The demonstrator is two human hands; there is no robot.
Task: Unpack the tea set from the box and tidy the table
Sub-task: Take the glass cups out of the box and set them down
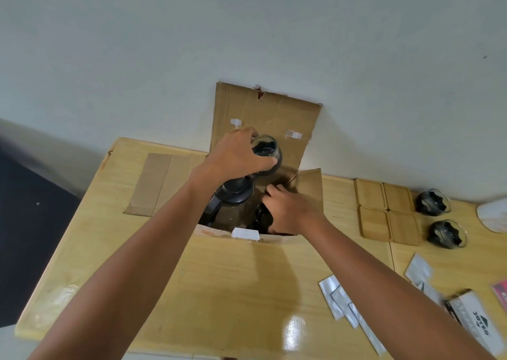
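An open cardboard box (270, 115) stands at the back middle of the wooden table (225, 282), its flaps spread. My left hand (237, 153) holds a glass cup (267, 151) stuffed with black packing, lifted above the box. My right hand (290, 210) reaches inside the box and closes around another dark wrapped item (262, 217); what it is cannot be made out. A glass teapot with a black lid (236, 192) sits in the box below my left wrist. Two more glass cups with black filling (432, 203) (447, 234) stand on the table at the right.
Several square wooden coasters (386, 211) lie right of the box. Silver sachets (343, 302) and a printed white carton (477, 324) lie at the front right. A white object (493, 217) sits at the far right edge. A plain wall rises behind the table.
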